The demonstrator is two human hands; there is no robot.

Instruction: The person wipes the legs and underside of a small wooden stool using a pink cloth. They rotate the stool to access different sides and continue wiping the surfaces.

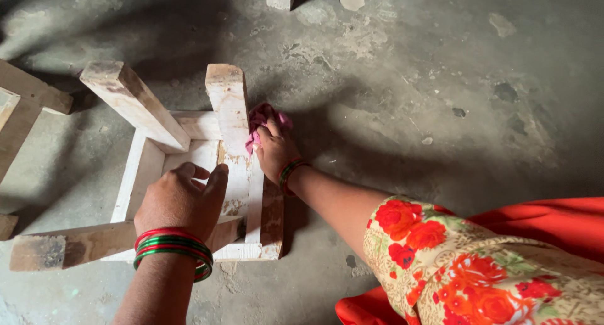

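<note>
On the grey concrete floor (402, 98) lies a pale wooden stool (189, 174), upturned, its legs pointing up and outward. Against one upright leg (228, 108) a pink cloth (263, 118) is pressed by the right hand (274, 150), its fingers curled shut around the cloth. The left hand (179, 199) grips the stool's frame near another leg, fingers apparently wrapped over the edge. Red and green bangles (173, 246) circle the left wrist. More bare timber (25, 105) lies at the left edge.

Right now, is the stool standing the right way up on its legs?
No, the wooden stool lies upside down on the floor, its legs pointing up, while the right hand presses a pink cloth against one leg.
</note>
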